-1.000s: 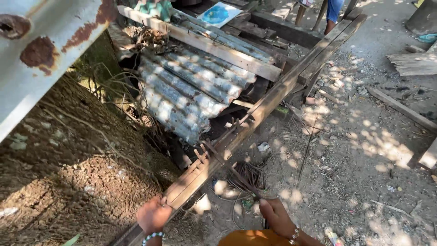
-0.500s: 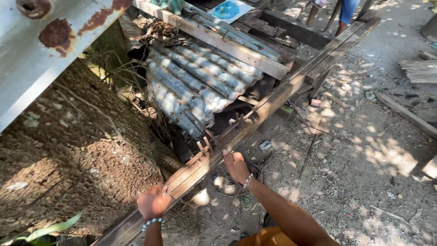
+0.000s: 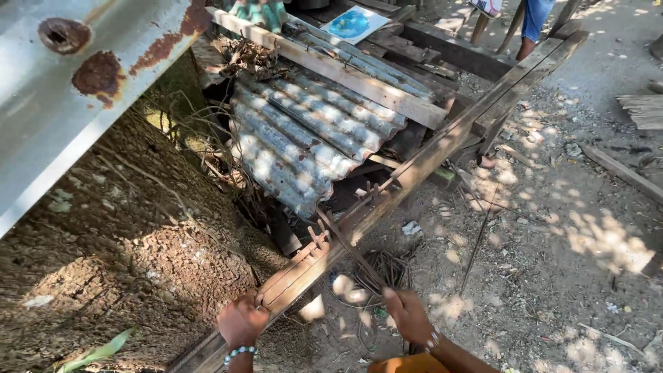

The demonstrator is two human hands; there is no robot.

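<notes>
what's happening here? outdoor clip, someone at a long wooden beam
A person is working outdoors over a long wooden beam that runs diagonally across bare dirt. The left hand grips the beam's near end. The right hand holds a thin metal rod that slants up to the beam, above a tangle of bent wire on the ground. Corrugated metal sheets lie stacked behind the beam, beside a large tree trunk. Another person's legs show at the far end.

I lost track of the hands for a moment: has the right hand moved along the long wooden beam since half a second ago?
Yes. The right hand has dropped away from the long wooden beam, toward the person, and now grips a thin metal rod.
</notes>
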